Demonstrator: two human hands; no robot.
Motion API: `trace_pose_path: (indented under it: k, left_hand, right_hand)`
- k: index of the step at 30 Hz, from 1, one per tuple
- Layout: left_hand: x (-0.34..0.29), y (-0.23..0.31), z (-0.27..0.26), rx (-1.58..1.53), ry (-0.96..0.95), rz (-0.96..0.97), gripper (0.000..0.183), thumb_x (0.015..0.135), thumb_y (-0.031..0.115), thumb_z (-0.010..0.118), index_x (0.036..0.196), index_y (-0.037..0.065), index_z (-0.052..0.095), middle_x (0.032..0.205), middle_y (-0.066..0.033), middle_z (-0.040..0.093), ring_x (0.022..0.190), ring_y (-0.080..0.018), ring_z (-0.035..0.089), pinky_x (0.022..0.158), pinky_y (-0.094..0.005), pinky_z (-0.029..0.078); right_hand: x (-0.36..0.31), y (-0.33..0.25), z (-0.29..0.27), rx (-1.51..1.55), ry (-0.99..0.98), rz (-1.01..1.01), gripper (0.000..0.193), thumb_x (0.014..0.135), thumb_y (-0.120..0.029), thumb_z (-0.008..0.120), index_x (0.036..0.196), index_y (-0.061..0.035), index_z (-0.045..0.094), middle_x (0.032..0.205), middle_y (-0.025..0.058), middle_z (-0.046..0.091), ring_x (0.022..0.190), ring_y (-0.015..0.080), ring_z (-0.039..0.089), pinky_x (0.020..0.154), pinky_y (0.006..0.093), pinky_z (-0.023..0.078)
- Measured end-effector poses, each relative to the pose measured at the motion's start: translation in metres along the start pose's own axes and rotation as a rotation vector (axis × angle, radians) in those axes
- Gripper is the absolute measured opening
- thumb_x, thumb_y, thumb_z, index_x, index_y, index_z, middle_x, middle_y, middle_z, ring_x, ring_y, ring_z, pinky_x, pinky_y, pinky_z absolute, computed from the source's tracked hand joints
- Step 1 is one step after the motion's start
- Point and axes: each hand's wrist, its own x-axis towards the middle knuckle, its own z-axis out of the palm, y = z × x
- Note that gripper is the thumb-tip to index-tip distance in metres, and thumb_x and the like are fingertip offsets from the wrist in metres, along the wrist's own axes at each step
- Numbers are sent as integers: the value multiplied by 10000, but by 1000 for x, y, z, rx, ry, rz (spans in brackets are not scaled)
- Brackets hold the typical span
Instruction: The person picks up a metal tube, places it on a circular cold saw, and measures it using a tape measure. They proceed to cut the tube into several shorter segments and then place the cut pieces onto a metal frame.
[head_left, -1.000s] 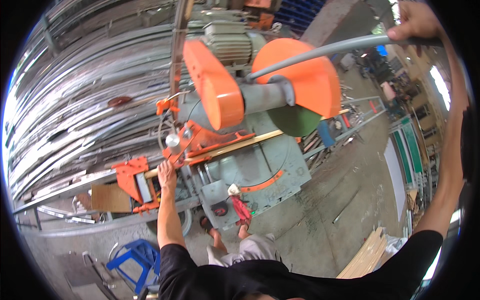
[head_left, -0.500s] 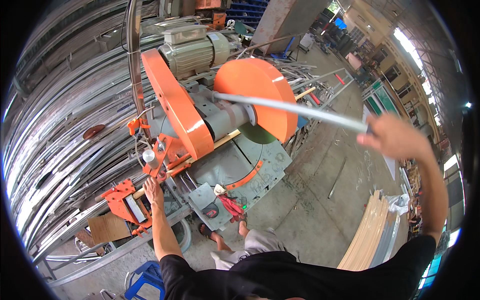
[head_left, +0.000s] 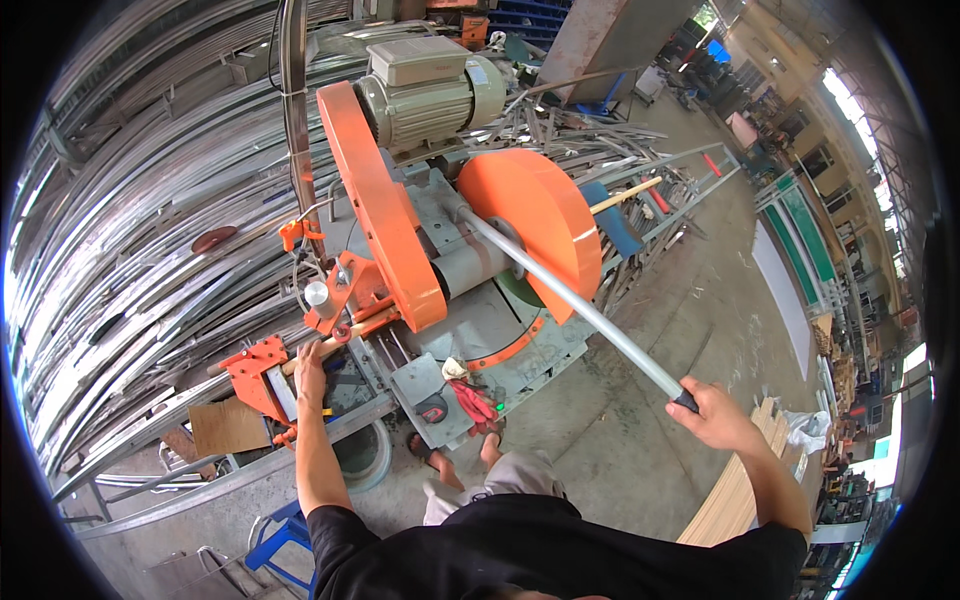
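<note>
My right hand [head_left: 722, 415] is closed around the black grip at the end of a long metal lever [head_left: 590, 310]. The lever runs up to a cut-off saw with an orange blade guard [head_left: 550, 215] and an orange belt cover [head_left: 375, 205]. Under the guard a strip of green blade [head_left: 517, 291] shows; where it meets the rod is hidden. My left hand [head_left: 311, 375] grips a tan rod [head_left: 350, 338] beside an orange clamp [head_left: 258, 385]. The rod's far end emerges past the guard.
A grey motor [head_left: 425, 105] sits behind the saw. Metal lengths [head_left: 130, 260] are heaped at left. On the table's near corner lie a tape measure [head_left: 432, 408] and red gloves [head_left: 473, 402]. A blue stool [head_left: 285, 545] and tan strips [head_left: 740, 490] stand nearby.
My right hand has come down with the lever, and the blade guard has tipped lower while the motor has risen. My left hand stays at the rod. The view has shifted slightly.
</note>
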Motion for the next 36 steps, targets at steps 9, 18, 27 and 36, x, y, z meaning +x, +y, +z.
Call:
trace_pose_path:
  k: [9, 18, 27, 36]
  left_hand:
    - [1, 21, -12, 32, -40, -116, 414, 819, -74, 431, 1203, -29, 578, 1247, -220, 584, 1216, -373, 515, 1054, -414, 403]
    - [-27, 36, -19, 108, 36, -190, 361, 904, -9, 468, 1253, -33, 559, 1285, -217, 574, 1226, -368, 515, 1044, -415, 403]
    - [-77, 87, -8, -86, 195, -344, 344, 853, -8, 543, 1194, -29, 586, 1197, -197, 620, 1139, -358, 564, 1003, -416, 427]
    - [-96, 87, -7, -52, 228, -331, 353, 847, 1, 550, 1197, -35, 576, 1216, -196, 609, 1142, -351, 564, 1008, -417, 425]
  right_hand:
    - [-4, 8, 15, 55, 31, 54, 305, 919, -264, 623, 892, 16, 503, 644, 210, 583, 617, 412, 597, 579, 469, 439]
    - [-6, 27, 28, 64, 59, 26, 312, 936, -283, 600, 931, 21, 530, 673, 218, 618, 646, 418, 619, 594, 490, 451]
    - [-7, 39, 59, 91, 106, 62, 309, 908, -303, 630, 918, -6, 548, 687, 206, 613, 669, 414, 615, 607, 488, 459]
    - [8, 75, 123, 53, 161, -5, 318, 920, -290, 609, 909, 5, 489, 661, 227, 608, 643, 453, 604, 579, 531, 458]
